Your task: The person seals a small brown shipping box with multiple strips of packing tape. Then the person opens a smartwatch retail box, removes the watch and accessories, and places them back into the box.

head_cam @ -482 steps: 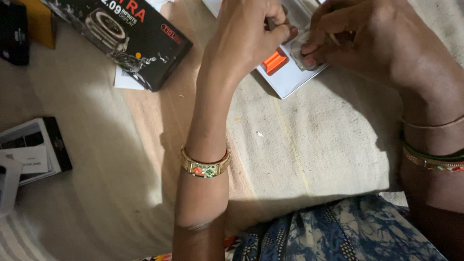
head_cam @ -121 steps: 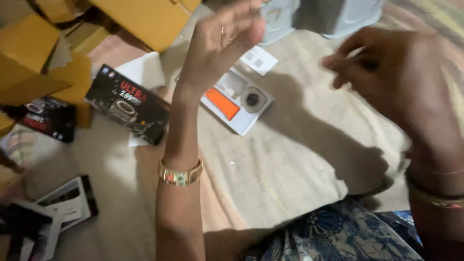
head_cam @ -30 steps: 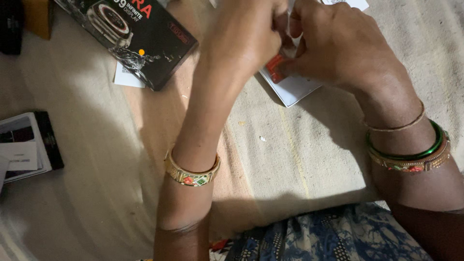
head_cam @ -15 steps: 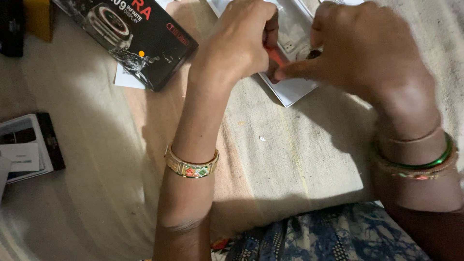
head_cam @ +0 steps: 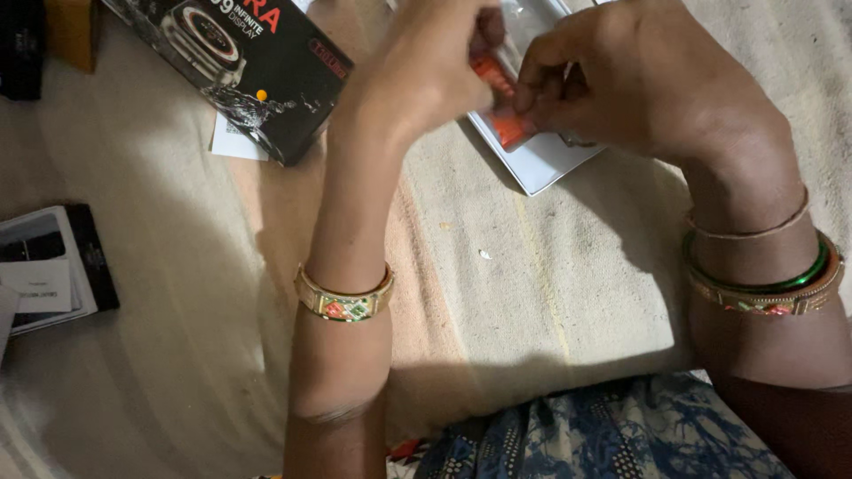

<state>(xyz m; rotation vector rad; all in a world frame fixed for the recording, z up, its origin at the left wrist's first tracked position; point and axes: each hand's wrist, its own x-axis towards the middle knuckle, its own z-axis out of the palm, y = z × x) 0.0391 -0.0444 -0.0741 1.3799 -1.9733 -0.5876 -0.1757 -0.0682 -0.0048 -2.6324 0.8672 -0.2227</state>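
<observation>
Orange strap (head_cam: 499,105) pinched between left hand (head_cam: 435,66) and right hand (head_cam: 639,75), held over a white tray (head_cam: 546,164) laid on the cloth-covered floor (head_cam: 532,293); black watch box (head_cam: 240,62) placed to the left.

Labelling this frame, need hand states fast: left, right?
Left hand: closed, pinching the orange strap over the white tray.
Right hand: closed, fingers on the same strap.

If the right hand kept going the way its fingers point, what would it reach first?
Its fingers point left: the right hand would first meet the orange strap it pinches over the white tray, then the left hand.
</observation>
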